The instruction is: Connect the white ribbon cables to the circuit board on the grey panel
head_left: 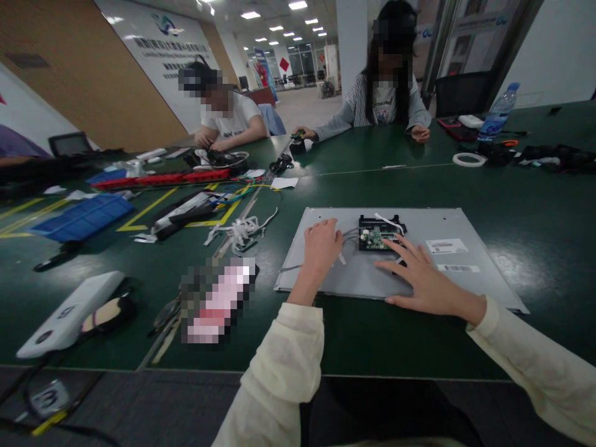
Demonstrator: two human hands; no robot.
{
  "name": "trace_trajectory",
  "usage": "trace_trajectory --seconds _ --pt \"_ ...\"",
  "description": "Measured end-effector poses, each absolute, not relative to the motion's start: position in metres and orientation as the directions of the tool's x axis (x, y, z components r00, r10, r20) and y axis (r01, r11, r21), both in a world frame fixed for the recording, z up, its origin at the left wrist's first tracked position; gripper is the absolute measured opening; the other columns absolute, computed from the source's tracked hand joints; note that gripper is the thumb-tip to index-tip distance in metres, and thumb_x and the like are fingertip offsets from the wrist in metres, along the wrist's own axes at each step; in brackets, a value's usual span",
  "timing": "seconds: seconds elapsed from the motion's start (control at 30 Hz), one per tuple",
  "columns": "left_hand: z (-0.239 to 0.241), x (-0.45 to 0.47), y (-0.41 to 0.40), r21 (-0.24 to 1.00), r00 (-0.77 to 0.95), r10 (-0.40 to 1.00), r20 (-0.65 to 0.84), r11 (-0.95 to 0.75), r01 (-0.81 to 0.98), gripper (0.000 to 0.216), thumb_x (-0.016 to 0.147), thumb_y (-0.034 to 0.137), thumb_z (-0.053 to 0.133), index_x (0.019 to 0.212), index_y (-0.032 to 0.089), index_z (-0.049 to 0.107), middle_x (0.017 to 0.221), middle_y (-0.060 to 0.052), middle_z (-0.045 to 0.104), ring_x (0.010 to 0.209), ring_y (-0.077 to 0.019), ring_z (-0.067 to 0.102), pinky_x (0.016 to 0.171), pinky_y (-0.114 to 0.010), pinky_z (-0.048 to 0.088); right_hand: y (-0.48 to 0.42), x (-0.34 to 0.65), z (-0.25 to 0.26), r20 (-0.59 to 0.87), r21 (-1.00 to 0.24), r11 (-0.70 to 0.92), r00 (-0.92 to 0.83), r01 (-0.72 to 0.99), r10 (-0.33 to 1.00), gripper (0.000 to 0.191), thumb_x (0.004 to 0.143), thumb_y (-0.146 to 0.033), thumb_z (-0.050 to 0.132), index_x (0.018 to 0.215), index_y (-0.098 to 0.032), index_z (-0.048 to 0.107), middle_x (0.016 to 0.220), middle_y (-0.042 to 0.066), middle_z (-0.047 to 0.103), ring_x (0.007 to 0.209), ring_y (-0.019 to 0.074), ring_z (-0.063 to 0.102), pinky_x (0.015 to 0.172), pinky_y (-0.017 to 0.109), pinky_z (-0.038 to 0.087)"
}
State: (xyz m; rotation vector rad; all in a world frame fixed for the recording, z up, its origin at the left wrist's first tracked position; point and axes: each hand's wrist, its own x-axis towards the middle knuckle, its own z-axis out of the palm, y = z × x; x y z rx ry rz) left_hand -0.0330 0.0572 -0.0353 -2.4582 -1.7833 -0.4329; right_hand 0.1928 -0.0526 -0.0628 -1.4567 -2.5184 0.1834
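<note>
By the green worktop (pixel 535 217), a flat grey panel (pixel 356 276) is being supported directly ahead, its long axis being directed left to right. A blue tray (pixel 84 214) is being carried well to the left; its contents cannot be told. The right hand (pixel 421 273) is being held over the panel with fingers spread, nothing being gripped; the left hand (pixel 323 242) is being held over the panel's left part, fingers loosely bent, any grip being impossible to tell. Between the hands, slightly beyond, a black frame (pixel 367 221) is being borne by the panel, the right hand being nearer. Within it, a circuit board (pixel 375 237) is being seated; cables (pixel 349 236) are being led leftward.
</note>
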Motion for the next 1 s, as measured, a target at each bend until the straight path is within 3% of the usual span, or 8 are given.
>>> trace_trajectory --seconds 0.17,0.4,0.67,1.0 --pt "-0.035 -0.034 0.058 0.108 0.28 0.916 0.287 -0.322 0.941 0.028 0.092 0.024 0.044 0.118 0.02 0.054 0.116 -0.009 0.063 0.109 -0.0243 0.057 0.094 -0.039 0.038 -0.04 0.199 -0.07 0.147 -0.158 0.326 -0.304 0.932 0.941 0.067 0.084 -0.07 0.036 0.139 -0.032 0.043 0.157 0.006 0.01 0.142 0.0406 0.007 0.102 0.069 0.022" --pt "-0.038 -0.036 0.053 0.111 0.321 0.888 0.328 -0.374 0.921 0.026 0.093 0.022 0.041 0.116 0.02 0.054 0.114 -0.007 0.063 0.106 -0.0225 0.057 0.092 -0.039 0.039 -0.018 0.231 -0.085 0.15 -0.134 -0.038 0.058 0.99 0.987 0.069 0.085 -0.069 0.03 0.139 -0.028 0.042 0.157 0.011 0.008 0.14 0.0435 0.006 0.094 0.072 0.029" --pt "-0.038 -0.034 0.05 0.093 0.36 0.888 0.285 -0.399 0.912 0.025 0.093 0.023 0.041 0.112 0.019 0.056 0.109 -0.007 0.063 0.102 -0.0238 0.058 0.09 -0.041 0.041 0.001 0.277 -0.101 0.133 -0.19 -0.363 0.39 0.912 0.911 0.07 0.085 -0.07 0.021 0.136 -0.028 0.043 0.156 0.011 0.007 0.139 0.0444 0.0 0.091 0.077 0.021" --pt "-0.039 -0.033 0.049 0.113 0.374 0.896 0.241 -0.408 0.906 0.025 0.094 0.025 0.041 0.113 0.02 0.056 0.11 -0.008 0.062 0.104 -0.0231 0.057 0.094 -0.041 0.04 0.009 0.337 -0.117 0.119 -0.252 -0.561 0.6 0.789 0.791 0.078 0.08 -0.076 0.014 0.138 -0.029 0.038 0.156 0.01 -0.003 0.138 0.0435 -0.004 0.09 0.077 0.015"
